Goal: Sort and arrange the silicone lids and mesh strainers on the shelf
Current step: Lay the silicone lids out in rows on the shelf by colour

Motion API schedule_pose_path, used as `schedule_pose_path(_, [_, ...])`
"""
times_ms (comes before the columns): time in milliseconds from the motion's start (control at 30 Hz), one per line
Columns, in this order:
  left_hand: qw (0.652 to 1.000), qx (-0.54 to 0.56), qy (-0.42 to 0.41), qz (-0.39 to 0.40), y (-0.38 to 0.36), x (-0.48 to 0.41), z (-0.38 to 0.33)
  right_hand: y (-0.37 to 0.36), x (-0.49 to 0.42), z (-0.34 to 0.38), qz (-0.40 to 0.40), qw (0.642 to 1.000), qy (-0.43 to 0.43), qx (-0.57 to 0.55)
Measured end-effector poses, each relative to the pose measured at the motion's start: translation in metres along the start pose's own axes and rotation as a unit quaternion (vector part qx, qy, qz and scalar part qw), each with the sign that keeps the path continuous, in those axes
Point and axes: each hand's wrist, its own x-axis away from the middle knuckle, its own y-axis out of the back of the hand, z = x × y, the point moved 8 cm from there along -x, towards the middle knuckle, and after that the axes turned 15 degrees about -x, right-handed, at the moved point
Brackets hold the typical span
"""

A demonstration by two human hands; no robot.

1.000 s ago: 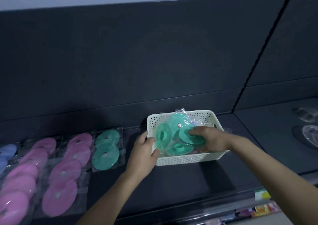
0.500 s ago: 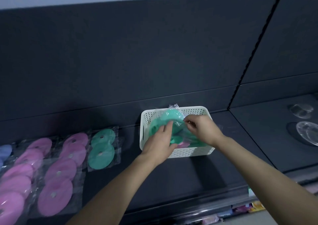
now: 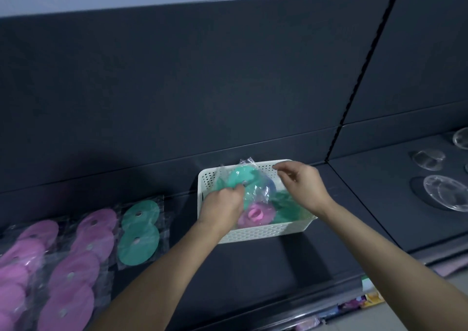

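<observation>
The dark shelf [image 3: 253, 262] carries bagged pink lids [image 3: 73, 267] at my far left, with a bagged green pair [image 3: 139, 232] beside them. Right of those sits the white basket [image 3: 253, 234]. Inside it my left hand [image 3: 222, 208] grips a bagged green lid [image 3: 241, 176]. My right hand [image 3: 304, 186] hovers over the far rim, fingers loosely curled, holding nothing. A pink lid [image 3: 255, 214] lies underneath.

Left hand [image 3: 222, 208], palm down, fingers curled round a bagged green lid [image 3: 241, 176]; right hand [image 3: 302, 186] raised beside it, fingers loosely curled. Both forearms reach forward.
</observation>
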Motion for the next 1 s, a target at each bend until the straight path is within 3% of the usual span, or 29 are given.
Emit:
schedule_pose_path(67, [0.994, 0.076, 0.069, -0.022, 0.000, -0.005, 0.021, 0.007, 0.000, 0.003, -0.015, 0.999, 0.027, 0.019])
schedule_pose_path(167, [0.960, 0.213, 0.167, -0.067, 0.003, -0.005, 0.050, -0.003, 0.001, 0.004, 0.059, 0.997, 0.029, 0.032])
schedule_pose_path(333, [0.948, 0.222, 0.212, -0.085, -0.003, -0.003, 0.074, -0.032, 0.006, -0.025, 0.226, 0.957, -0.041, 0.175])
schedule_pose_path(433, [0.954, 0.216, 0.198, -0.069, -0.012, 0.000, 0.078, -0.039, 0.010, -0.040, 0.265, 0.939, -0.070, 0.208])
schedule_pose_path(533, [0.967, 0.181, 0.168, -0.061, -0.015, 0.002, 0.071, -0.039, 0.004, -0.047, 0.252, 0.942, -0.090, 0.201])
schedule_pose_path(633, [0.981, 0.025, 0.144, -0.126, -0.007, 0.003, 0.062, -0.040, -0.008, -0.049, 0.221, 0.950, -0.091, 0.200])
schedule_pose_path(733, [0.974, -0.054, 0.000, -0.220, 0.012, 0.003, 0.025, -0.038, -0.018, -0.058, 0.176, 0.958, -0.120, 0.192])
schedule_pose_path(767, [0.975, -0.041, -0.059, -0.211, 0.013, 0.002, 0.010, -0.039, -0.020, -0.060, 0.169, 0.958, -0.128, 0.191])
schedule_pose_path(833, [0.987, 0.051, -0.128, -0.079, 0.001, -0.002, -0.011, -0.041, -0.024, -0.066, 0.158, 0.959, -0.149, 0.181])
schedule_pose_path(900, [0.980, 0.152, -0.082, 0.097, -0.026, -0.005, -0.017, -0.042, -0.027, -0.073, 0.143, 0.960, -0.175, 0.166])
schedule_pose_path(1000, [0.950, 0.241, -0.040, 0.194, -0.050, -0.005, -0.024, -0.044, -0.031, -0.082, 0.120, 0.960, -0.209, 0.140])
